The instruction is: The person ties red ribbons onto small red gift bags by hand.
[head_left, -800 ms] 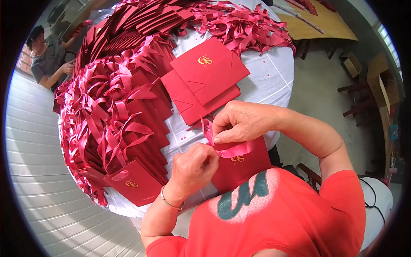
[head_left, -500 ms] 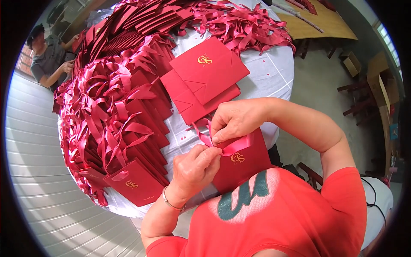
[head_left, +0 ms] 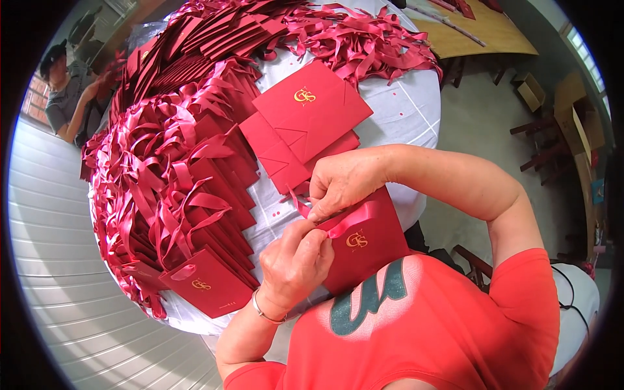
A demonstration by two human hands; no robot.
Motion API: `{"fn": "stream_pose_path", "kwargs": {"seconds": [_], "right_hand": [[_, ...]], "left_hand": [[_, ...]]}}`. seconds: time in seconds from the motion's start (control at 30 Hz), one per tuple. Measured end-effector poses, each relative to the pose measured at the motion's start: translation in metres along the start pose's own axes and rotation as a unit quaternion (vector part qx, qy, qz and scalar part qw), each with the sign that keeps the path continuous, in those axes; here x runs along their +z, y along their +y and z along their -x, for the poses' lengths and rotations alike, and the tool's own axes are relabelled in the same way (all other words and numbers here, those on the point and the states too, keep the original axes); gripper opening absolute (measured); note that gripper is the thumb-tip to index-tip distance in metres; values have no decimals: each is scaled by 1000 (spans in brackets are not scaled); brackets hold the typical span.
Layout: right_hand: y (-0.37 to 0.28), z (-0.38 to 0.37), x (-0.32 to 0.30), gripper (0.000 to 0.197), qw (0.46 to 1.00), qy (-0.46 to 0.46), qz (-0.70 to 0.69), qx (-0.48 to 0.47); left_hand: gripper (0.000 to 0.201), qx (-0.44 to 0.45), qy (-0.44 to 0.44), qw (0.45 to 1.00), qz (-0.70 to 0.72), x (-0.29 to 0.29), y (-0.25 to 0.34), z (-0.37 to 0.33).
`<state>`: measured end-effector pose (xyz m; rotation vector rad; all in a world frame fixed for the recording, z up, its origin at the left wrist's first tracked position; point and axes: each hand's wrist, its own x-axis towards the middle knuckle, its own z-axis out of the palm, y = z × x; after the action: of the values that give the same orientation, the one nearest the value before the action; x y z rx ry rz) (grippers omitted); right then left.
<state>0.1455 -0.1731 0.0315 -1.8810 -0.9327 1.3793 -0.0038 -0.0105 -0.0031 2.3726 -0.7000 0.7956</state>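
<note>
A red paper gift bag with a gold emblem lies against my shirt at the table's near edge. My left hand, a bracelet on its wrist, pinches a pink ribbon at the bag's upper edge. Just above it, my right hand is closed on the same ribbon, its knuckles bent and fingertips close to the left ones. A loose ribbon end shows left of the right hand. The fingers hide where the ribbon meets the bag. Beyond my hands lie flat red bags, one overlapping another.
Overlapping red bags with ribbons cover the table's left side, one bag at the near end. More ribbons heap at the far side. Another person stands at far left. A wooden table and cardboard boxes are at right.
My right hand has shifted slightly left and down, closer to my left hand. The ribbon lies lower across the bag. The other person's arm has risen.
</note>
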Motion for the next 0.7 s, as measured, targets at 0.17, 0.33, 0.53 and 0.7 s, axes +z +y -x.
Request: {"fn": "stream_pose_path", "kwargs": {"seconds": [0.17, 0.33, 0.53, 0.7], "right_hand": [[0, -4, 8, 24, 997, 36, -59, -36], [6, -10, 11, 21, 994, 77, -35, -62], [8, -11, 15, 22, 986, 140, -88, -34], [11, -11, 21, 23, 977, 191, -82, -43]], "left_hand": [[19, 8, -19, 997, -73, -7, 3, -6], [18, 35, -16, 991, -125, -11, 7, -14], [22, -16, -26, 996, -79, -5, 0, -7], [26, -20, -14, 998, -57, -1, -6, -7]]}}
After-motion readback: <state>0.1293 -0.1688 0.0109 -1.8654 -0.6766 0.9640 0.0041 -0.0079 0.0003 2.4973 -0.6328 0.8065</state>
